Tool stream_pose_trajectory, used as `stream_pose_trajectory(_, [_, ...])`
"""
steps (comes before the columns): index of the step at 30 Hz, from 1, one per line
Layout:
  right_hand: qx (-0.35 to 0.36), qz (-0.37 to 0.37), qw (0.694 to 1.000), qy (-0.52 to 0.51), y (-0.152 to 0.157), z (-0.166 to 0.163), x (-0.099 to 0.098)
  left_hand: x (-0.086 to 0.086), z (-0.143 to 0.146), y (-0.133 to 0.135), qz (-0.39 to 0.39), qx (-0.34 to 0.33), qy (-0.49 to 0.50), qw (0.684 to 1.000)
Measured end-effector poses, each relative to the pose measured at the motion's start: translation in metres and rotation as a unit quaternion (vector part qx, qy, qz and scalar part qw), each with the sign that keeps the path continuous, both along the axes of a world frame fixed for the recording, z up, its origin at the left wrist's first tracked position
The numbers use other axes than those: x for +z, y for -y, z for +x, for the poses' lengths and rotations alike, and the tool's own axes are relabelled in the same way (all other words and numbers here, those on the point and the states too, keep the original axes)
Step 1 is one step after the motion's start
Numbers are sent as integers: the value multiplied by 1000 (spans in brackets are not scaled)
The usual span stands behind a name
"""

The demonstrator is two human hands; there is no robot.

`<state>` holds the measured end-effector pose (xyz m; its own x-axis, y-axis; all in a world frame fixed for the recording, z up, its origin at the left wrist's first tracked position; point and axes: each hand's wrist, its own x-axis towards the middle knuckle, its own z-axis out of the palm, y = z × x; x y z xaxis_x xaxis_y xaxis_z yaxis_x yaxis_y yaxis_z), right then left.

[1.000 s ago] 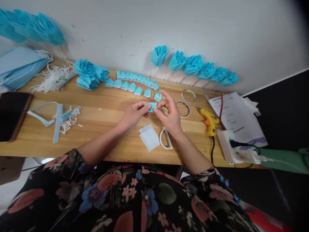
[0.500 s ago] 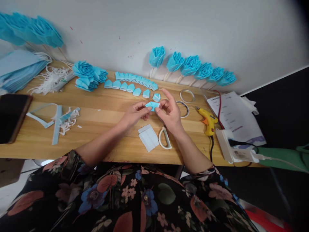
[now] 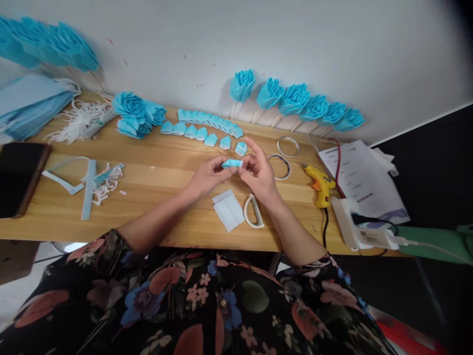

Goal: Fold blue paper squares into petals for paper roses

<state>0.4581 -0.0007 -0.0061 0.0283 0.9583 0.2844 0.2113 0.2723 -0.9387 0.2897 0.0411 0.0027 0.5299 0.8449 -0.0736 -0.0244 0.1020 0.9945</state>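
Far left, a stack of pale blue masks (image 3: 33,106) sits beside a bundle of white cords (image 3: 76,118), and nearer along that left side, there's a dark phone (image 3: 20,180) lying flat! Swing right: a yellow glue gun (image 3: 322,186) lies near a white power strip (image 3: 344,222), printed paper (image 3: 364,177) just beyond, and six blue flowers (image 3: 294,100) line the far wall (image 3: 177,34).

A small light-blue piece (image 3: 232,163) is folded narrow, whitish at its right end. It lies sideways, pinched between left hand (image 3: 207,176) and right hand (image 3: 261,178)
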Motion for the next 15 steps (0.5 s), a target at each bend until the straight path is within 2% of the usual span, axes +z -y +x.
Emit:
stream_pose_trajectory(4, [-3,-1,1000,27,1,-2,0,-2,0,-1,0,16,-14,1000])
stream_pose_trajectory(8, [-3,1,999,36,1,0,1,1,-1,-1,-32,26,-5,999])
stream_pose_trajectory(15, [-39,70,993,92,5,10,12,6,-2,-1,-77,42,5,996])
